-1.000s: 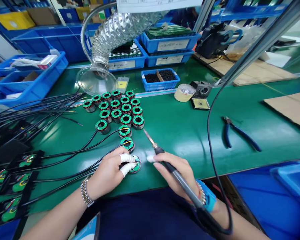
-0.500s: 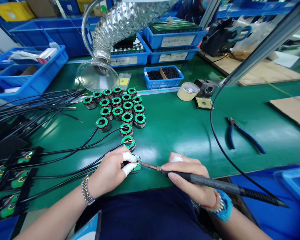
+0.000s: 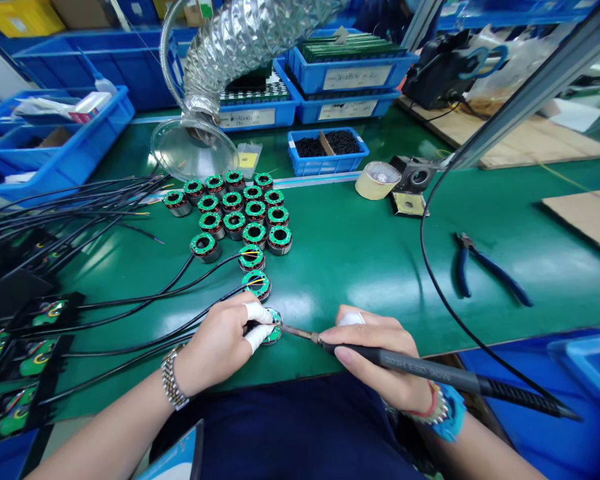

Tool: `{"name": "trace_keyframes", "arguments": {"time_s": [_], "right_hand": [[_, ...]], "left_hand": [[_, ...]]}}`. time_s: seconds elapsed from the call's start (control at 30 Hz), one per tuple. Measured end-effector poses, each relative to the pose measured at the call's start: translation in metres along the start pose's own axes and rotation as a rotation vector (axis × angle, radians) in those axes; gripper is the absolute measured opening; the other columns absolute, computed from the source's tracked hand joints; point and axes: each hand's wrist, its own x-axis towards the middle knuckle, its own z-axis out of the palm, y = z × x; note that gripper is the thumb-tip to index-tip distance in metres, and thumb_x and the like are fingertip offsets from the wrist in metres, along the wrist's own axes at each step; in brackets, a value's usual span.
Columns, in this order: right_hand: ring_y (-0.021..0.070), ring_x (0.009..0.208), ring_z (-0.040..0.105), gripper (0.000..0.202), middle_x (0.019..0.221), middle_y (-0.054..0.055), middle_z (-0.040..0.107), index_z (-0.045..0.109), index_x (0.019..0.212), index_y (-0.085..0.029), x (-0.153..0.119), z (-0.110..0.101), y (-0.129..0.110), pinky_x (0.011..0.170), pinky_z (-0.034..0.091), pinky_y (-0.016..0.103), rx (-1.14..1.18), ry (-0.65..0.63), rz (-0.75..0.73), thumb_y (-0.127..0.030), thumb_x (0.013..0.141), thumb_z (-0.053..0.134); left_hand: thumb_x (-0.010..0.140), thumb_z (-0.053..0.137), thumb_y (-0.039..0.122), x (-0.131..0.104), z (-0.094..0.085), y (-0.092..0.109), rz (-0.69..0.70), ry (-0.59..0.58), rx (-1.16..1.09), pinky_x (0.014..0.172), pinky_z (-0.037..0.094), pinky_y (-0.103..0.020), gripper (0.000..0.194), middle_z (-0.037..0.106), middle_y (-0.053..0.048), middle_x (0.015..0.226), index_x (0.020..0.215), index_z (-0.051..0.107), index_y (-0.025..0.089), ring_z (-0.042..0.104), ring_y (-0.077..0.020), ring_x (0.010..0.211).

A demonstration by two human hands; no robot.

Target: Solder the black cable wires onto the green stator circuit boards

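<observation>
My right hand (image 3: 380, 350) is closed round a soldering iron (image 3: 420, 367), whose tip meets the near motor stator (image 3: 274, 331) with its green ring board. Pinched in the taped thumb and forefinger of my left hand (image 3: 233, 340) is the end of a black cable, at that same stator; the fingers hide part of the board and the wire ends. Just beyond lie two stators with cables and coloured wires on their boards, one being the nearer wired stator (image 3: 256, 285). Behind them several more stators (image 3: 234, 221) stand grouped together.
A fume hood (image 3: 195, 150) on a silver duct hangs over the back. Blue-handled cutters (image 3: 490, 270), a solder roll (image 3: 379, 180) and an iron stand (image 3: 411, 183) lie right. Black cables (image 3: 145, 300) run left to black housings (image 3: 40, 353). A small blue bin (image 3: 327, 163) stands behind.
Both hands stay almost where they were, with the iron's tip still at the near stator. The view has shifted very slightly.
</observation>
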Motion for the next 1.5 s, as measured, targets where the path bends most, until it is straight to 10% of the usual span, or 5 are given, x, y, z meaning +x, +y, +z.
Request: {"name": "trace_keyframes", "arguments": {"time_s": [0.3,0.63,1.0,1.17,1.5], "right_hand": [[0.0157,0.067,0.064,0.024,0.078,0.002,0.069,0.062,0.107,-0.025,-0.007,0.01,0.007,0.063,0.052,0.03,-0.06,0.177,0.023,-0.02,0.085,0.055],[0.021,0.098,0.059,0.05,0.109,0.009,0.06,0.043,0.121,-0.022,0.015,0.071,0.02,0.086,0.051,0.035,-0.08,-0.019,0.057,-0.026,0.077,0.067],[0.0184,0.097,0.062,0.048,0.108,0.008,0.062,0.043,0.119,-0.022,0.017,0.058,0.021,0.083,0.051,0.03,-0.034,-0.088,0.005,-0.024,0.076,0.066],[0.0153,0.07,0.063,0.024,0.078,0.003,0.066,0.058,0.104,-0.023,0.008,0.03,0.003,0.064,0.052,0.028,-0.158,0.075,-0.068,-0.012,0.082,0.056],[0.015,0.052,0.05,0.034,0.056,0.001,0.054,0.064,0.101,-0.02,-0.01,0.002,-0.014,0.047,0.044,0.029,-0.146,-0.024,-0.102,-0.006,0.072,0.052]], "left_hand": [[0.081,0.057,0.015,0.001,-0.002,0.0,0.019,0.001,0.03,0.062,0.045,-0.022,0.011,0.062,-0.001,0.076,0.078,0.067,0.018,0.057,-0.0118,0.067],[0.082,0.057,0.015,-0.002,-0.002,-0.007,0.092,0.031,0.034,0.072,0.048,-0.024,0.01,0.064,-0.002,0.084,0.085,0.066,0.018,0.06,-0.0135,0.077],[0.082,0.055,0.013,0.006,-0.016,-0.005,0.178,-0.065,0.061,0.07,0.047,-0.022,0.013,0.06,-0.003,0.087,0.076,0.065,0.018,0.058,-0.0124,0.077],[0.081,0.056,0.014,0.004,-0.012,-0.006,0.139,-0.075,0.09,0.067,0.045,-0.023,0.009,0.059,-0.002,0.087,0.078,0.064,0.018,0.056,-0.0114,0.07],[0.081,0.055,0.014,-0.001,-0.006,-0.003,0.077,-0.061,0.102,0.064,0.043,-0.023,0.01,0.06,-0.002,0.079,0.079,0.064,0.018,0.055,-0.0133,0.069]]}}
